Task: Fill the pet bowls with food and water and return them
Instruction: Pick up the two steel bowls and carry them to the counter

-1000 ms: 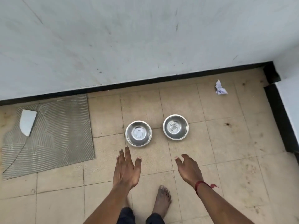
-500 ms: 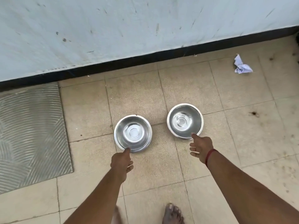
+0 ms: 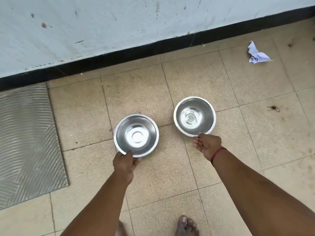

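Observation:
Two shiny steel pet bowls, both empty, are over the tan tiled floor. The left bowl (image 3: 136, 135) has my left hand (image 3: 125, 163) pinching its near rim, thumb over the edge. The right bowl (image 3: 194, 114) is pinched at its near rim by my right hand (image 3: 207, 144), which has a red thread at the wrist. I cannot tell whether the bowls still touch the floor.
A pale wall with a black skirting (image 3: 153, 46) runs across the back. A grey ribbed mat (image 3: 25, 143) lies at the left. A crumpled paper (image 3: 257, 54) lies at the far right. My bare foot (image 3: 186, 226) stands at the bottom.
Both hands went from open above the floor to gripping the bowls' near rims. The view has come closer to the floor.

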